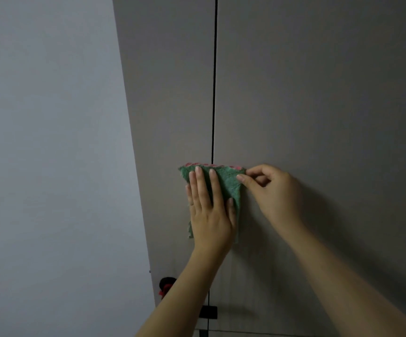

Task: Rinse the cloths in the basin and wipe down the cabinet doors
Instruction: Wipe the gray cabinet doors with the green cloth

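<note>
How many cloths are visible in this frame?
1. A green cloth with a pink edge lies flat against the cabinet doors, under the left hand, its corner pinched by the right hand. Others may be out of view.

The cloth [226, 183] is a fluffy green fabric with a rough, fuzzy pile and a pink edge on top. The cabinet doors [318, 105] look smooth and matt, in grey-brown, without shine. The wall [51, 142] at the left is matt, plain, pale grey.

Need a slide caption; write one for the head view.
Left hand presses green cloth flat on cabinet doors; right hand pinches its corner.
</note>
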A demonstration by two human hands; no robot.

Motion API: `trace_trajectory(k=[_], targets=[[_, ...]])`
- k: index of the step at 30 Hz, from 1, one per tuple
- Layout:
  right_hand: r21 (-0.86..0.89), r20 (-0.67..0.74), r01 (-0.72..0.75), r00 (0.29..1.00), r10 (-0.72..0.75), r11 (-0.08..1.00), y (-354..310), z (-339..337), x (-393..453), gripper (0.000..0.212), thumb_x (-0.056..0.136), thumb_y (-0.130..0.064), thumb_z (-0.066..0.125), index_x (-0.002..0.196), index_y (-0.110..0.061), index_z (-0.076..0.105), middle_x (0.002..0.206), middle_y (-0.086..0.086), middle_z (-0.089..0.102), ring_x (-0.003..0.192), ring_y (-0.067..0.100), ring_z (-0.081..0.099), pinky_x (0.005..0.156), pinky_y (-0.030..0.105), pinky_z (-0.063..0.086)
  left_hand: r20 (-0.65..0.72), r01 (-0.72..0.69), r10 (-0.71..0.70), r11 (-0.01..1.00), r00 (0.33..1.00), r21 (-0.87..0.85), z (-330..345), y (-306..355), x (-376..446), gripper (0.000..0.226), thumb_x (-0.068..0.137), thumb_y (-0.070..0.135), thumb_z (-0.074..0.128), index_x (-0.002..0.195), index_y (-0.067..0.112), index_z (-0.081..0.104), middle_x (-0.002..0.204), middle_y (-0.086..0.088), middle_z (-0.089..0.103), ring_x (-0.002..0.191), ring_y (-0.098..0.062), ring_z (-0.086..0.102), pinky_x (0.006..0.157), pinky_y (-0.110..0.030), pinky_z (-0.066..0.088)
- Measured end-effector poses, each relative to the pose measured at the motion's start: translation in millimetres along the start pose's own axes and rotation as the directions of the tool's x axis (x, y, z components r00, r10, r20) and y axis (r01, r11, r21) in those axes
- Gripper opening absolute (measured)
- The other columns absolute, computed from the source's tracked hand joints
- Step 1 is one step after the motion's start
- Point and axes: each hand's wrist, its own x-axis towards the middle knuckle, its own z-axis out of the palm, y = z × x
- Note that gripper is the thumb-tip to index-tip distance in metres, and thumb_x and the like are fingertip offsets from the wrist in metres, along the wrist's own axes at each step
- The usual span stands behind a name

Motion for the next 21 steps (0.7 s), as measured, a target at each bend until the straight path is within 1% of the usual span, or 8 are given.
trace_trajectory(k=[3,5,7,9,12,15,19,21], targets=[[-0.032,0.0,0.075,0.997,-0.075,0.997,7.1,-7.9,1.1,0.013,0.08,-0.028,0.074,0.072,-0.031,0.064,0.055,-0.016,0.056,0.057,-0.001,0.054,0.052,0.012,0.036,-0.056,-0.032,0.034,0.999,0.998,0.035,6.8,3.2,13.0,0.063,0.101,0.03,0.027,0.149,-0.003,0.004,0.159,-0.017,-0.003,0.147,-0.031,-0.007,0.12,-0.043,-0.002],[-0.12,-0.044,0.167,0.984,-0.173,0.979,12.1,-14.4,1.4,0.006,0.08,-0.033,0.072,0.079,-0.029,0.068,0.064,-0.015,0.059,0.06,0.002,0.053,0.058,0.02,0.042,-0.084,-0.072,0.077,0.996,0.993,0.054,11.9,2.8,21.6,0.065,0.101,0.033,0.023,0.15,0.0,-0.005,0.159,-0.01,-0.015,0.147,-0.029,-0.008,0.12,-0.042,-0.002],[-0.268,-0.103,0.328,0.925,-0.365,0.906,17.9,-18.8,-0.1,0.014,0.08,-0.032,0.069,0.09,-0.023,0.071,0.081,-0.006,0.063,0.075,0.015,0.055,0.069,0.03,0.044,-0.1,-0.117,0.128,0.987,0.987,0.113,15.6,-2.8,24.2,0.066,0.101,0.038,0.021,0.151,0.004,-0.007,0.159,-0.008,-0.017,0.147,-0.028,-0.008,0.12,-0.043,-0.001],[-0.402,-0.114,0.424,0.856,-0.504,0.811,24.7,-21.7,-2.9,0.025,0.081,-0.03,0.067,0.102,-0.018,0.071,0.098,0.004,0.064,0.09,0.026,0.053,0.08,0.035,0.042,-0.073,-0.206,0.222,0.961,0.972,0.187,16.7,-17.2,20.2,0.064,0.1,0.041,0.021,0.153,0.013,-0.001,0.16,-0.008,-0.014,0.148,-0.028,-0.006,0.12,-0.045,0.0],[-0.498,-0.044,0.452,0.839,-0.542,0.74,36.3,-22.8,-10.7,0.037,0.085,-0.03,0.063,0.119,-0.018,0.066,0.125,0.009,0.059,0.115,0.029,0.046,0.096,0.041,0.037,-0.055,-0.264,0.286,0.932,0.957,0.248,9.4,-54.6,0.3,0.06,0.099,0.043,0.023,0.154,0.024,0.004,0.16,-0.007,-0.011,0.148,-0.029,-0.004,0.119,-0.046,0.001],[-0.581,0.034,0.451,0.846,-0.533,0.678,44.4,-24.0,-15.9,0.047,0.086,-0.033,0.057,0.131,-0.02,0.058,0.14,0.007,0.05,0.128,0.029,0.04,0.106,0.045,0.027,-0.097,-0.2,0.236,0.937,0.967,0.287,0.0,-83.9,-4.7,0.061,0.1,0.043,0.02,0.154,0.021,0.003,0.16,-0.01,-0.012,0.147,-0.03,-0.006,0.119,-0.048,0.001],[-0.614,0.058,0.451,0.844,-0.533,0.647,46.7,-25.5,-16.8,0.051,0.087,-0.035,0.055,0.136,-0.022,0.052,0.145,0.005,0.045,0.133,0.028,0.038,0.11,0.047,0.021,-0.214,0.084,-0.047,0.982,0.976,0.166,3.4,-56.2,16.5,0.061,0.1,0.04,0.018,0.153,0.017,0.0,0.154,-0.027,0.003,0.147,-0.033,-0.008,0.118,-0.05,-0.002],[-0.637,0.054,0.436,0.848,-0.527,0.635,49.4,-22.6,-18.8,0.054,0.087,-0.035,0.055,0.139,-0.023,0.049,0.147,0.004,0.042,0.135,0.027,0.035,0.111,0.048,0.021,-0.168,0.014,0.014,0.987,0.986,0.161,12.1,-42.3,9.1,0.062,0.1,0.042,0.019,0.153,0.018,0.0,0.156,-0.023,-0.002,0.146,-0.034,-0.009,0.118,-0.05,-0.003]])
